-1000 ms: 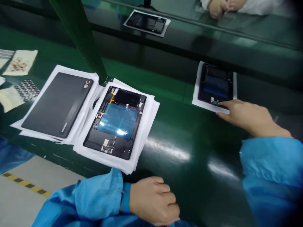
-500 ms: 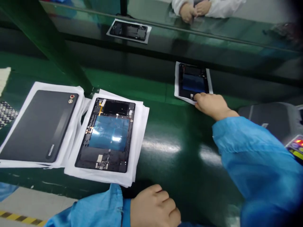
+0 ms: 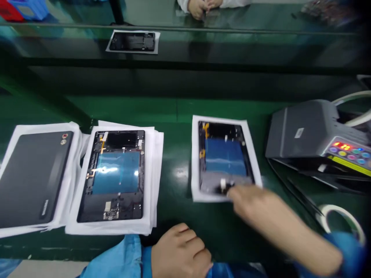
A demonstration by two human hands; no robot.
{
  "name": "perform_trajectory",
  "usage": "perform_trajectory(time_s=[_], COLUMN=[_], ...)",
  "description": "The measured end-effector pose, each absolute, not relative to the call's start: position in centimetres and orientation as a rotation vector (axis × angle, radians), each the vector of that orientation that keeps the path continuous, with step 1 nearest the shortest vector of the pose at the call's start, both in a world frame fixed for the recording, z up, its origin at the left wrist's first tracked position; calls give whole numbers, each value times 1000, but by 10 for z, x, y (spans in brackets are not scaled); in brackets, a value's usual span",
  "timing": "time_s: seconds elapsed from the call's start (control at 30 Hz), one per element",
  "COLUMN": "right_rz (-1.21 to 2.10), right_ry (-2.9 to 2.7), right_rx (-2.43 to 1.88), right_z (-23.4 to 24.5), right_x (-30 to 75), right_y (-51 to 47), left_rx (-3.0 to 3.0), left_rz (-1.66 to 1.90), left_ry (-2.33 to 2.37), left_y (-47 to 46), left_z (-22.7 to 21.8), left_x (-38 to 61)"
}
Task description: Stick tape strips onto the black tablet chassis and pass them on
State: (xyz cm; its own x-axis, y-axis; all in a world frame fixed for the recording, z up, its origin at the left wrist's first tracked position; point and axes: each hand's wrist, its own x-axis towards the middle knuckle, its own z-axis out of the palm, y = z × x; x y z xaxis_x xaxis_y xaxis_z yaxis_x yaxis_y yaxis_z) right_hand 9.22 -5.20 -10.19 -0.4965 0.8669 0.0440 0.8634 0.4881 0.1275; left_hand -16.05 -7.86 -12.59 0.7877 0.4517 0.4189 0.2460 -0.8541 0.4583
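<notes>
My right hand (image 3: 249,199), blurred by motion, has its fingers closed at the lower edge of an opened tablet (image 3: 226,156). This tablet lies on a white sheet, its inside with the blue battery film facing up. Near the bench's front edge my left hand (image 3: 181,251) rests curled, knuckles up, with nothing visible in it and its palm hidden. Up and left of that hand, a second opened tablet (image 3: 117,170) lies on stacked white sheets. Beside it at far left is a dark grey tablet back cover (image 3: 34,177), outer side up, also on white sheets.
A grey tape dispenser (image 3: 301,131) with a lit red display stands at right. Tweezers (image 3: 305,197) and a roll of white tape (image 3: 343,218) lie before it. Across the raised ledge are another opened device (image 3: 132,41) and a co-worker's hands (image 3: 201,7).
My right hand has drawn the opened tablet and its sheet from the back of the bench toward me. My left hand stays curled. The view has turned rightward, showing more of the dispenser.
</notes>
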Motion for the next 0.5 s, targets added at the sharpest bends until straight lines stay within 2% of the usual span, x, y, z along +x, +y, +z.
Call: perform_trajectory(time_s=[0.17, 0.3, 0.4, 0.47, 0.5], right_rz=[56, 2, -165, -71, 173], right_ry=[2738, 2811, 2950, 2995, 2967], right_rx=[1825, 1818, 1736, 1804, 1922], right_z=[-134, -127, -113, -108, -109], right_x=[64, 66, 87, 118, 138], right_y=[-131, -133, -126, -116, -109], left_rx=[2535, 2715, 2860, 2912, 2928], left_rz=[616, 507, 437, 359, 321], left_ry=[527, 594, 583, 553, 547], left_y=[-70, -70, -74, -76, -76], left_z=[-122, -123, -126, -127, -127], left_x=[-154, -140, -130, -125, -123])
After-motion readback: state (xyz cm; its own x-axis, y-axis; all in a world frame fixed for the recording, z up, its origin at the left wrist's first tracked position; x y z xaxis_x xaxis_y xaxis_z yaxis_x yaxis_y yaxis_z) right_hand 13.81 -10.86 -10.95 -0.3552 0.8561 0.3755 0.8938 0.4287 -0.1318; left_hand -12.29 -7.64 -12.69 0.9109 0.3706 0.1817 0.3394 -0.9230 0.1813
